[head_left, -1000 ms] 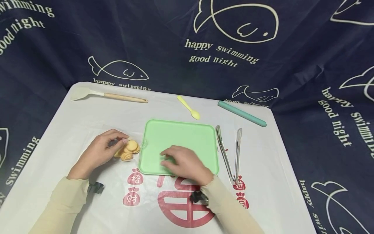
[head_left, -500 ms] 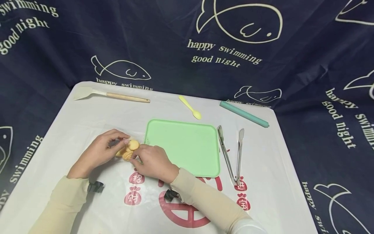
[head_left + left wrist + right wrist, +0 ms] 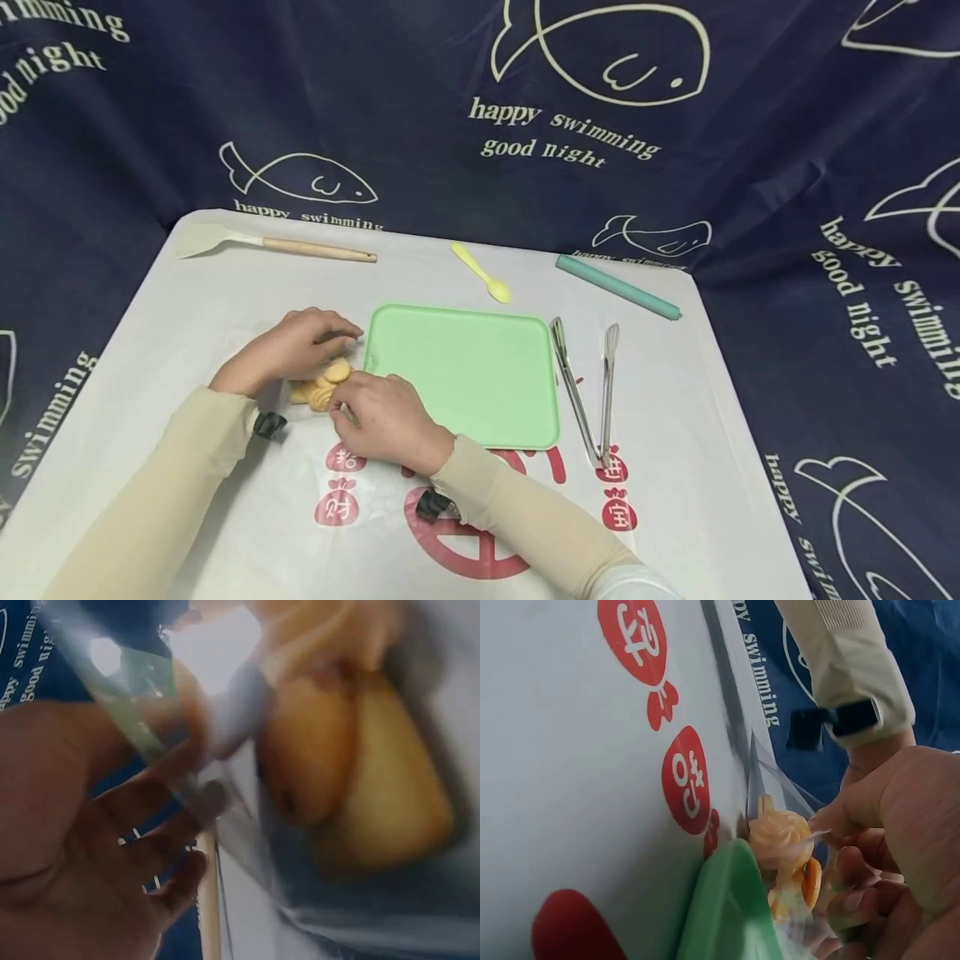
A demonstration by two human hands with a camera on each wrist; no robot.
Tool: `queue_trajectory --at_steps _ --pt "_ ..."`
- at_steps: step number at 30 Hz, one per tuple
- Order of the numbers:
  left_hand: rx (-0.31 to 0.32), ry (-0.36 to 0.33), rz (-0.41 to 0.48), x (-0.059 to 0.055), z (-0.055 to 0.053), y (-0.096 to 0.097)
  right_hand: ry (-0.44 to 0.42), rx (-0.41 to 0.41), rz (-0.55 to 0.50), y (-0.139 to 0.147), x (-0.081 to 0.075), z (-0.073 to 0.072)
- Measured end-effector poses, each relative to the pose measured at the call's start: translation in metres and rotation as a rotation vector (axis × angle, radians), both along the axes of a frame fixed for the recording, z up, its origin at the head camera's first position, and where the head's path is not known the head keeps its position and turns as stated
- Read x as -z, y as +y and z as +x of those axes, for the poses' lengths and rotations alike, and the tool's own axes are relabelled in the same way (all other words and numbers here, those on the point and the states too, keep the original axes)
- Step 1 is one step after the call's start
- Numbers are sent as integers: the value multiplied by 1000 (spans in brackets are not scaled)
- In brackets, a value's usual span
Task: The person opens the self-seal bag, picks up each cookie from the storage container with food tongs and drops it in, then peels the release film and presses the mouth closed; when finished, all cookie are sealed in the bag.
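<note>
A clear plastic bag (image 3: 784, 776) of small golden cookies (image 3: 321, 392) lies at the left edge of a light green tray (image 3: 465, 375). Thumb and fingers of my right hand (image 3: 390, 421) pinch the bag's film at its near right side, clearly so in the right wrist view. My left hand (image 3: 303, 346) arches over the far side of the bag, thumb and index finger close together on its film. In the left wrist view the remaining fingers of that hand are loosely bent, and the cookies (image 3: 390, 780) appear blurred behind the glossy film.
Metal tongs (image 3: 606, 417) lie spread beside the tray's right edge. Along the back are a spatula (image 3: 300, 248) with a wooden handle, a yellow spoon (image 3: 482, 273) and a teal stick-shaped object (image 3: 618, 287). A dark blue printed curtain (image 3: 420, 108) hangs behind the table.
My right hand has come left from above the tray to the bag and pinches it. More recently my left hand has shifted right and away from me, over the bag's far side.
</note>
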State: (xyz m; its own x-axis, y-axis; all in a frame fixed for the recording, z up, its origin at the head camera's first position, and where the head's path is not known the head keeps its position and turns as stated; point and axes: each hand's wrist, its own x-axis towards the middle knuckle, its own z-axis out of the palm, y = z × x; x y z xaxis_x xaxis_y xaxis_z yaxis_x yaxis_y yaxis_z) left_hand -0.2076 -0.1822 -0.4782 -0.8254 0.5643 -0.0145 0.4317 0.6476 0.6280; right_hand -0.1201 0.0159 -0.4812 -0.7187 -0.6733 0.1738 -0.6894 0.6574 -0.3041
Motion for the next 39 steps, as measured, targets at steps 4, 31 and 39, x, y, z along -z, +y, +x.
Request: queue_trajectory --at_steps 4,31,39 --pt "43 -58 -66 0 -5 5 37 -15 -9 -1 -4 0" --pt "-242 -268 450 -1 8 -1 84 -2 -94 37 -32 -4" --pt "-214 -216 446 2 9 7 72 137 -264 40 -32 -37"
